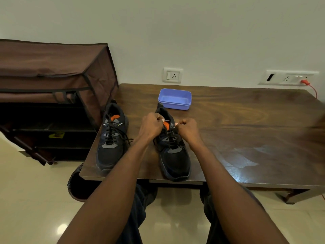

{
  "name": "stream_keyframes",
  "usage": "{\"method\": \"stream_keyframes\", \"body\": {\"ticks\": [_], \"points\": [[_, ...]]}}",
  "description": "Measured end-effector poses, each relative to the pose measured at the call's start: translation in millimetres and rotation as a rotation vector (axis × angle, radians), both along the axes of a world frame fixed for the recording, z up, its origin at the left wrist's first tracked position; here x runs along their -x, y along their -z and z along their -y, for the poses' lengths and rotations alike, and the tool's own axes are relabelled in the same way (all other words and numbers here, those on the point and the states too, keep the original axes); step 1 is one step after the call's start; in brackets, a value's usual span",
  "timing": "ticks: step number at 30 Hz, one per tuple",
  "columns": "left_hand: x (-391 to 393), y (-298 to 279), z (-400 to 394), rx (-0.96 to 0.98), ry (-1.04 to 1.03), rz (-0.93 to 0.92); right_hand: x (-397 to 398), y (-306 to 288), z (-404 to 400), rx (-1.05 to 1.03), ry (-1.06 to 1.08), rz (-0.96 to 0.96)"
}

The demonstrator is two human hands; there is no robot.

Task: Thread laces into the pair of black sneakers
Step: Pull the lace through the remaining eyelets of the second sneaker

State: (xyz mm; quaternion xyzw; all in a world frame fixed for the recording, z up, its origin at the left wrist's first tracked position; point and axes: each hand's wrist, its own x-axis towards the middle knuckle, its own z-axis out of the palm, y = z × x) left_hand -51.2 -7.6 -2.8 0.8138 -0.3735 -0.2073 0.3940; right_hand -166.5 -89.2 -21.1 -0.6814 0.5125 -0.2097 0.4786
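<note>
1. Both forearms are reaching forward from the bottom edge, bare, converging over the right-hand black mesh sneaker with the orange insole (173, 152).
2. The left hand (151, 126) is sitting curled at the left side of that sneaker's collar, fingers pinching what appears to be a black lace end; the lace itself is too thin and dark to confirm.
3. The right hand (189, 128) is sitting fisted at the right side of the collar, thumb and forefinger pressing together, apparently on the other lace end.
4. That sneaker is standing upright on the dark wood-grain counter (246, 129), its long axis running near to far, toe towards the person and overhanging the front edge slightly, heel towards the wall.
5. The second black sneaker, already laced (112, 140), is standing to the left, roughly parallel, toe likewise pointing to the person, its loose lace ends trailing right.
6. A lilac rectangular plastic tub (174, 98) is resting just behind the held sneaker's heel.
7. A brown fabric shoe rack (52, 76) is standing on the floor left of the counter.
</note>
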Motion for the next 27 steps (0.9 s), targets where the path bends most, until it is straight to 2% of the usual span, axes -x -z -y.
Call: {"method": "stream_keyframes", "body": {"ticks": [12, 18, 23, 27], "points": [[-4, 15, 7, -0.065, 0.13, 0.146, -5, 12, 4, -0.07, -0.002, 0.018], [1, 13, 12, -0.163, 0.14, 0.36, -4, 12, 3, -0.065, -0.012, 0.013], [-4, 13, 14, -0.104, 0.143, -0.014, -1, 12, 2, -0.079, -0.022, 0.011], [2, 12, 11, -0.032, 0.039, -0.021, -3, 12, 1, -0.068, -0.022, 0.003]]}}
